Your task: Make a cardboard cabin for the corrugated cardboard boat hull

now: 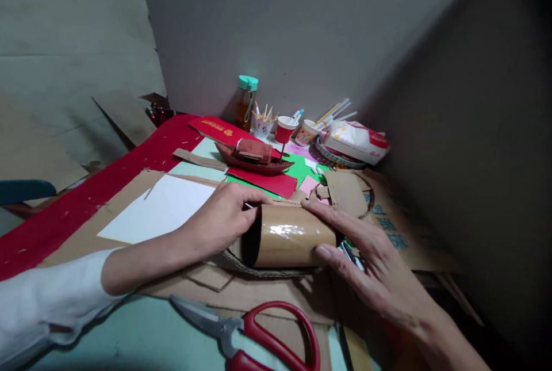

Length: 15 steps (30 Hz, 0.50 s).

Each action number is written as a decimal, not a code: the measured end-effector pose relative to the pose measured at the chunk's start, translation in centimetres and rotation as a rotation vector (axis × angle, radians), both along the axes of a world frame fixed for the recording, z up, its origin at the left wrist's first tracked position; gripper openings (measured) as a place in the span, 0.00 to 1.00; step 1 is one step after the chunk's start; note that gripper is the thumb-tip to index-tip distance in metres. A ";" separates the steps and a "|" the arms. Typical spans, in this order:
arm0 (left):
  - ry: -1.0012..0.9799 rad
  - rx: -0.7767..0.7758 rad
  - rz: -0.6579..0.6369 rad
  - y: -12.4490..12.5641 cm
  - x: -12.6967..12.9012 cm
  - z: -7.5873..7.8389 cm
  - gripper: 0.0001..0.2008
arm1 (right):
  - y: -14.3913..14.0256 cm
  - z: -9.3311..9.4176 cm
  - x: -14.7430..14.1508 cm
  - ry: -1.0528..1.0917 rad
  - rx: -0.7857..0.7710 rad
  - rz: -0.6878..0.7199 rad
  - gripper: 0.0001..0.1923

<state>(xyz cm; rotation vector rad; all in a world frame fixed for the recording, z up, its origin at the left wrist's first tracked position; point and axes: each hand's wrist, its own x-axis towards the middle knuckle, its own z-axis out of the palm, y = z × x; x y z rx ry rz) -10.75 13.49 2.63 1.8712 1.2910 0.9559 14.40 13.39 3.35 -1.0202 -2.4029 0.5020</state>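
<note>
Scissors [233,326] lie near the curved cardboard [297,240], model boat [254,159] beyond.

The curved cardboard [291,244] is brown, scissors [233,326] red-handled.

From where I stand, the far edge of the worktop [129,336] carries, left to right: one turquoise-capped bottle [247,105]; one cup of toothpicks [263,130]; one red cup [284,131] containing pens; one patterned cup [305,134] containing slender sticks. Toward the far right corner: one white-and-red packet [356,142]. Along the left edge: red covering [30,241].
</note>
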 end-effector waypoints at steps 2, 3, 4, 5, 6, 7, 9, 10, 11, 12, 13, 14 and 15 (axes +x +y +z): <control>0.070 0.056 0.030 -0.2 0.1 0.1 0.15 | 0.0 0.1 0.0 -0.015 -0.026 0.004 0.25; 0.104 0.080 0.037 -0.2 0.1 0.2 0.15 | 0.0 0.1 0.0 -0.023 -0.033 0.003 0.25; 0.135 0.100 0.038 -0.3 0.1 0.4 0.15 | 0.0 0.1 0.1 -0.030 -0.035 0.003 0.25; 0.163 0.115 0.035 -0.4 0.2 0.5 0.15 | 0.0 0.0 0.1 -0.036 -0.035 0.006 0.25; 0.188 0.127 0.029 -0.5 0.3 0.7 0.15 | 0.0 0.0 0.1 -0.041 -0.035 0.011 0.25; 0.211 0.137 0.024 -0.5 0.4 0.8 0.15 | 0.0 -0.1 0.1 -0.040 -0.032 0.011 0.25; 0.249 0.151 0.014 -0.6 0.5 1.1 0.14 | -0.1 -0.2 0.0 -0.028 -0.030 0.013 0.26; 0.266 0.155 0.011 -0.6 0.5 1.1 0.14 | -0.1 -0.3 -0.1 -0.021 -0.035 0.013 0.26; 0.281 0.156 0.010 -0.6 0.6 1.2 0.14 | -0.2 -0.3 -0.1 -0.013 -0.045 0.011 0.26; 0.295 0.156 0.012 -0.7 0.6 1.2 0.14 | -0.2 -0.3 -0.2 -0.005 -0.056 0.009 0.26; 0.307 0.152 0.016 -0.7 0.6 1.2 0.14 | -0.3 -0.3 -0.3 0.001 -0.071 0.008 0.27; 0.317 0.146 0.023 -0.7 0.7 1.2 0.14 | -0.3 -0.3 -0.3 0.005 -0.086 0.006 0.27; 0.324 0.138 0.030 -0.7 0.7 1.2 0.15 | -0.4 -0.3 -0.4 0.009 -0.100 0.002 0.27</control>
